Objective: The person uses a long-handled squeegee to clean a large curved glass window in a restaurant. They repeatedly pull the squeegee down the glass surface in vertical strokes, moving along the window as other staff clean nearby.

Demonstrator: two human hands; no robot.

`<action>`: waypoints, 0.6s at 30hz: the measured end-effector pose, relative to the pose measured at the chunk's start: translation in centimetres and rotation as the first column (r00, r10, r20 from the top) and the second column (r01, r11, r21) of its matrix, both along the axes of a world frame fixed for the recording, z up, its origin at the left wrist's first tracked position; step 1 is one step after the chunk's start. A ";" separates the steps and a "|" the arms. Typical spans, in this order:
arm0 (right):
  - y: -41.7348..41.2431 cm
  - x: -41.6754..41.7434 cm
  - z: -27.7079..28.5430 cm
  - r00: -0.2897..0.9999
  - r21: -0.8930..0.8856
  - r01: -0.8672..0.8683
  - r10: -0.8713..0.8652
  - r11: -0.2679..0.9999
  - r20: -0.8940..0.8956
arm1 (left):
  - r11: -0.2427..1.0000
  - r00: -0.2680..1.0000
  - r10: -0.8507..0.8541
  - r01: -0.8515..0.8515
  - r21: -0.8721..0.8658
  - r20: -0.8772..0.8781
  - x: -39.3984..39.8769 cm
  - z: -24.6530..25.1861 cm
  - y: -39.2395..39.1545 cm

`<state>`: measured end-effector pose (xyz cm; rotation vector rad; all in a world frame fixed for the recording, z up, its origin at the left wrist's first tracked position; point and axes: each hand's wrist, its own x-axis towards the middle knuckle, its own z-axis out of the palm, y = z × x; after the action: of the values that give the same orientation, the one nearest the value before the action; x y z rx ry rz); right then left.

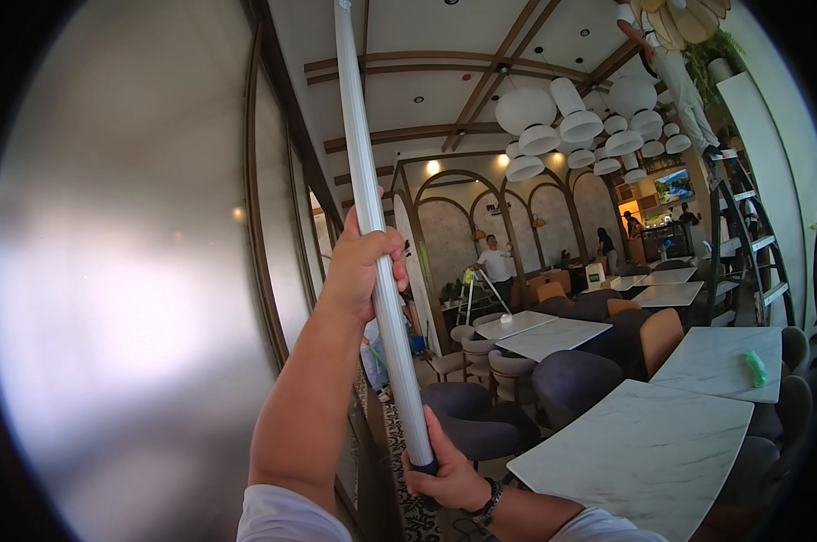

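A long silver-white fluted pole (398, 345), probably metal, rises steeply before me and leans a little to the left. Its top end runs out of the picture at the upper edge. My left hand (367, 261) is wrapped around the pole's middle, thumb across the front. Lower down, my right hand (445, 471) grips the dark end cap (424, 467) at the pole's foot, and a dark bracelet (493, 501) circles that wrist. Close on the left stands a large hazy glass pane (130, 271) in a brown frame (262, 223).
Marble-topped tables (638, 440) and dark upholstered chairs (577, 383) fill the right. White pendant lamps (527, 112) hang overhead. A person (686, 88) stands high on a stepladder (747, 237); another person (496, 264) is beside a smaller ladder (472, 298). A green item (754, 369) lies on a table.
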<state>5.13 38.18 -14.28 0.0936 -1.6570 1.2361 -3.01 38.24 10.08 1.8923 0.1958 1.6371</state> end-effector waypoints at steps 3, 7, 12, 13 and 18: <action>0.6 -1.1 0.5 0.999 0.033 -0.014 0.013 0.999 0.031 | 1.000 1.000 0.005 -0.005 -0.013 0.011 -1.4 0.3 0.2; 1.7 -3.3 0.9 0.997 0.043 0.056 -0.058 0.997 0.056 | 0.965 0.965 0.262 -0.262 -0.017 0.013 -2.9 0.7 0.1; 3.1 -6.3 1.0 0.995 0.085 0.086 -0.090 0.993 0.043 | 0.812 0.819 0.573 -0.572 0.115 0.030 -4.1 -0.3 -0.1; 3.2 -6.9 0.9 0.995 0.099 0.085 -0.090 0.992 0.048 | 0.798 0.810 0.585 -0.584 0.147 0.038 -4.5 -0.5 0.0; 4.8 -9.8 -0.7 0.989 0.207 0.143 -0.149 0.968 0.010 | 0.780 0.787 0.617 -0.613 0.126 0.013 -6.0 -1.3 0.0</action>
<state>-4.69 43.00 -14.95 0.0817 -1.7781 0.9564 -9.04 38.24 8.77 2.0758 0.8235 2.0777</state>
